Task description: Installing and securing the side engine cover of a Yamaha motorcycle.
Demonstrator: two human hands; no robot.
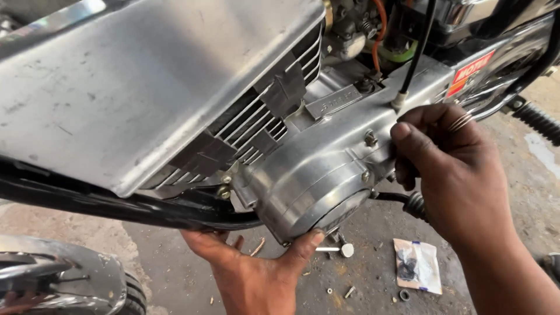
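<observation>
Head view. Motorcycle engine cover (318, 175), polished silver, rounded, centre of frame, below finned cylinder (256, 125). Left hand (251, 265) under cover from near side, palm up, fingers spread, thumb pressed on lower rim. Right hand (452, 169) at cover's right edge, fingers curled on the edge; anything pinched, cannot tell. Black cable (417, 52) entering cover top, far right. Small plastic bag (419, 265) and loose bolt (338, 249) on concrete floor (373, 233), near right.
</observation>
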